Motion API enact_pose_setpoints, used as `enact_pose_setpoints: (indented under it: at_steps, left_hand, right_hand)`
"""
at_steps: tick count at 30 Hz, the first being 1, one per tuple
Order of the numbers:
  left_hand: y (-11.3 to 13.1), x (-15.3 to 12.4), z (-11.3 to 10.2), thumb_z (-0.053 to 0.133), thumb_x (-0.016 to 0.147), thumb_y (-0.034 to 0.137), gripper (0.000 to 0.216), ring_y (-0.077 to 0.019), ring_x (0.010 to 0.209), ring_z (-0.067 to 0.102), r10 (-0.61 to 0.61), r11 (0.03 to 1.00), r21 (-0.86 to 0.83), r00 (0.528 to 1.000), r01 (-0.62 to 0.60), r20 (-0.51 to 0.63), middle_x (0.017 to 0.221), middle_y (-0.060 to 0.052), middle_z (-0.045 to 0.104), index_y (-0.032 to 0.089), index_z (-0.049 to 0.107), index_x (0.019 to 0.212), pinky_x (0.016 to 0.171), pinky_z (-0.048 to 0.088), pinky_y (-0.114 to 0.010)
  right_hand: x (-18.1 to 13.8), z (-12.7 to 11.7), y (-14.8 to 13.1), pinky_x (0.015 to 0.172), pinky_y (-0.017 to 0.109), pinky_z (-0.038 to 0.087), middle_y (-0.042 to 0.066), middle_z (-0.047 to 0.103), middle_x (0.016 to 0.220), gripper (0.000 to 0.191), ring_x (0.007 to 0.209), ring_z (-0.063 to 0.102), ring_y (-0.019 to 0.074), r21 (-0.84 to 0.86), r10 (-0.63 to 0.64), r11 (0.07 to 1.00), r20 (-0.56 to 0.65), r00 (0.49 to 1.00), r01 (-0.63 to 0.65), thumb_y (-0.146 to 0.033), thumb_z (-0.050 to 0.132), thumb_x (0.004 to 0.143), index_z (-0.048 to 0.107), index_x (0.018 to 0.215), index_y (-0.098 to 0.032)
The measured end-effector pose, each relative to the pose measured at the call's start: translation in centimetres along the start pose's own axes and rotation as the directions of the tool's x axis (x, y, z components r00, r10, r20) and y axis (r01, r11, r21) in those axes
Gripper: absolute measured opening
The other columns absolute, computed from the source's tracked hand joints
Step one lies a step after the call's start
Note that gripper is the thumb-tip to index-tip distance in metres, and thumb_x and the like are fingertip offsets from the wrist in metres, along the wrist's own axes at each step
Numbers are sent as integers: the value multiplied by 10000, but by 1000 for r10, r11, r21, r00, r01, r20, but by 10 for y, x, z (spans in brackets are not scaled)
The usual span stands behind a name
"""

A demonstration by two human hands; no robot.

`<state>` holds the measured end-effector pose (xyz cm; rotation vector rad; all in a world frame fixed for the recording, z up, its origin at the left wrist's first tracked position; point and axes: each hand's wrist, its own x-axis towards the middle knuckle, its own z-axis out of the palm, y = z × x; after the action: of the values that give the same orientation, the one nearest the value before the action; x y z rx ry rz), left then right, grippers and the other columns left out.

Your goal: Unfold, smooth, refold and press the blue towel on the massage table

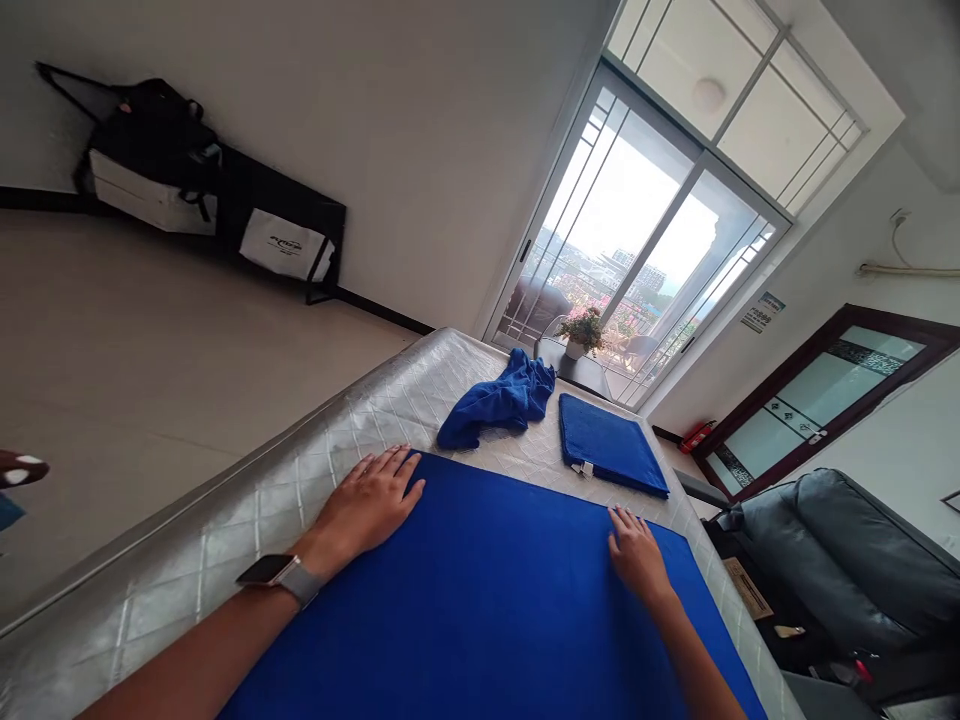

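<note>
A large flat blue sheet of fabric (480, 590) lies spread over the silver quilted mattress (247, 510). My left hand (373, 498) rests at its far left corner, palm down with the fingers stretched out over the edge. On the right, my right hand (636, 550) lies flat on the blue fabric close to its far edge, fingers extended. Neither hand grips anything. Beyond the sheet sit a crumpled blue cloth (499, 402) and, to its right, a flat folded blue item (611, 445) with a white tag at its near corner.
A potted plant (581, 330) stands on a chair past the mattress, before a glass sliding door (622, 240). A black sofa (847, 560) is at the right. Along the left wall is a rack (281, 185) with bags. Part of another person's hand (22, 468) shows at the left edge.
</note>
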<state>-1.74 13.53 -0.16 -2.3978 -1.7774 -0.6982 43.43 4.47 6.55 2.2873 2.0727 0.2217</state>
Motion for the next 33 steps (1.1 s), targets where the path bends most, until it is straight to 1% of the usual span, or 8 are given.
enact_pose_setpoints:
  at_steps: [4, 6, 8, 11, 15, 18, 24, 33]
  left_hand:
    - [-2, 0, 3, 307, 977, 421, 612, -300, 1446, 426, 0, 1000, 6, 1000, 0, -6, 1546, -176, 486, 82, 529, 1436, 1203, 307, -499]
    - [-1, 0, 4, 318, 978, 413, 598, -303, 1442, 433, 5, 1000, 19, 1000, -5, -26, 1538, -180, 496, 87, 540, 1428, 1202, 306, -495]
    - [-1, -1, 4, 334, 974, 395, 578, -306, 1436, 440, 12, 1000, 24, 999, -11, -44, 1529, -180, 508, 97, 554, 1417, 1200, 306, -492]
    - [0, -1, 5, 364, 961, 381, 558, -309, 1430, 448, 14, 1000, 24, 999, -13, -52, 1528, -175, 512, 115, 563, 1409, 1196, 312, -491]
    - [1, 0, 4, 383, 953, 370, 550, -314, 1422, 459, 11, 1000, 28, 999, -10, -51, 1519, -180, 521, 114, 568, 1403, 1188, 322, -493]
    - [1, 0, 1, 366, 959, 370, 561, -324, 1417, 465, 19, 999, 41, 999, -17, -40, 1513, -197, 522, 89, 564, 1402, 1180, 333, -504]
    - [-1, 0, 3, 319, 964, 426, 617, -337, 1419, 459, 25, 999, 38, 999, -24, -26, 1515, -207, 516, 72, 538, 1419, 1180, 331, -534]
    - [-8, 0, 14, 308, 954, 461, 653, -354, 1417, 455, 48, 999, -5, 997, -48, -68, 1496, -225, 531, 49, 552, 1399, 1186, 314, -554]
  right_hand:
    - [-12, -21, -120, 1238, 409, 237, 23, 408, 1587, 560, 1486, 322, 212, 228, -265, 937, -27, 964, 264, -393, 346, 1014, 404, 1544, -222]
    - [-17, -29, -168, 1229, 418, 264, 35, 447, 1565, 541, 1474, 346, 221, 280, -304, 908, -73, 950, 312, -406, 344, 1025, 440, 1523, -219]
    - [-18, -35, -204, 1221, 420, 282, 39, 474, 1548, 527, 1463, 368, 224, 324, -340, 876, -105, 934, 356, -413, 362, 1027, 463, 1507, -224]
    - [-11, -38, -237, 1226, 429, 271, 54, 433, 1575, 547, 1478, 339, 227, 378, -390, 832, -122, 913, 406, -446, 363, 1034, 434, 1522, -209]
    - [6, -36, -260, 1234, 456, 239, 86, 349, 1616, 607, 1508, 267, 240, 423, -400, 819, -63, 915, 387, -511, 341, 1040, 382, 1547, -180]
    - [14, -29, -268, 1244, 457, 205, 72, 340, 1621, 593, 1515, 246, 229, 444, -363, 823, -69, 929, 354, -505, 345, 1042, 385, 1546, -196]
    - [15, -17, -268, 1256, 438, 155, 22, 347, 1621, 566, 1519, 235, 207, 470, -311, 821, -107, 944, 324, -493, 360, 1038, 388, 1546, -245]
    - [13, -17, -264, 1253, 459, 146, 20, 332, 1629, 591, 1525, 216, 220, 495, -273, 819, -111, 956, 291, -537, 367, 1028, 373, 1553, -265]
